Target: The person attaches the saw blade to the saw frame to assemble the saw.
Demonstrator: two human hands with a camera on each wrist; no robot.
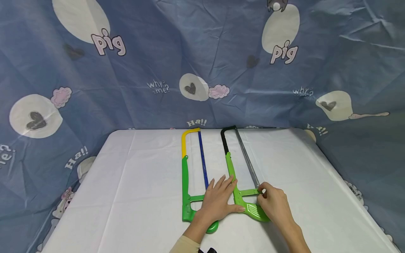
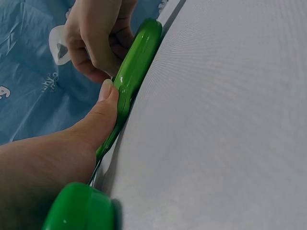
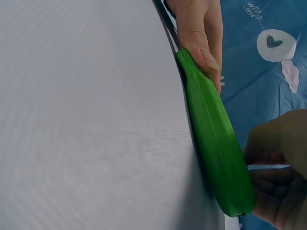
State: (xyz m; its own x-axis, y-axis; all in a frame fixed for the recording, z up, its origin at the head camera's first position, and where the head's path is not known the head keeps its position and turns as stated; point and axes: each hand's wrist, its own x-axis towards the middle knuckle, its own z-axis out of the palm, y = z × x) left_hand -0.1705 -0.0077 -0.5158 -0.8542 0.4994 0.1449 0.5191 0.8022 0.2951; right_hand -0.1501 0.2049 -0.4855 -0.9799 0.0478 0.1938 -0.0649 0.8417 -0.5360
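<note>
Two hacksaws lie side by side on a white-covered table. The right one, a light green hacksaw (image 1: 255, 212) with a black front bow and grey blade, has my left hand (image 1: 219, 202) spread across its frame, fingers fairly straight, thumb against the handle. At the near end of its blade, my right hand (image 1: 274, 203) pinches the fitting between thumb and fingers; the fingertips hide that part. My left forearm and hand partly cover the other, a green and yellow hacksaw (image 1: 185, 177) with a blue blade. In the right wrist view, the light green handle (image 3: 216, 143) stands between both hands.
The white tabletop (image 1: 142, 196) extends to both sides of the saws. A blue printed cloth (image 1: 196, 52) hangs behind the table and down along its sides. Near the bottom edge, a small black object (image 1: 211, 250) shows beside the left sleeve.
</note>
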